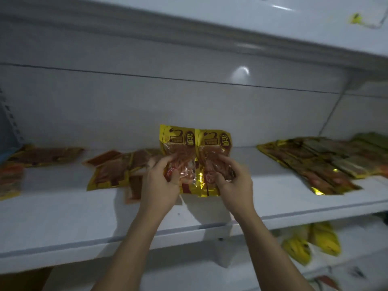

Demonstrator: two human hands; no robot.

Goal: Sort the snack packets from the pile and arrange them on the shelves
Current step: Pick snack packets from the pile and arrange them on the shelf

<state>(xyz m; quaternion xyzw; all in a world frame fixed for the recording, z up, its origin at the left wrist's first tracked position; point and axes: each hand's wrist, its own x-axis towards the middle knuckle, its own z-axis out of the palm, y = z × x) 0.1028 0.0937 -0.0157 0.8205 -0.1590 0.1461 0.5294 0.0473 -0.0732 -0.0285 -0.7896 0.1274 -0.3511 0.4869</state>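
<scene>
Two gold snack packets with clear windows showing reddish-brown food stand side by side, upright, above the middle shelf [63, 211]. My left hand [161, 185] grips the left packet [176, 143] by its lower half. My right hand [233, 181] grips the right packet [214, 143] the same way. Both packets' printed tops face me. A loose group of similar packets [111, 169] lies flat on the shelf just left of my hands.
A large overlapping pile of packets [319, 162] lies on the shelf's right end. More packets [42, 155] rest at the far left. Yellow packets [310, 242] lie on the shelf below. Another white shelf [231, 15] hangs overhead.
</scene>
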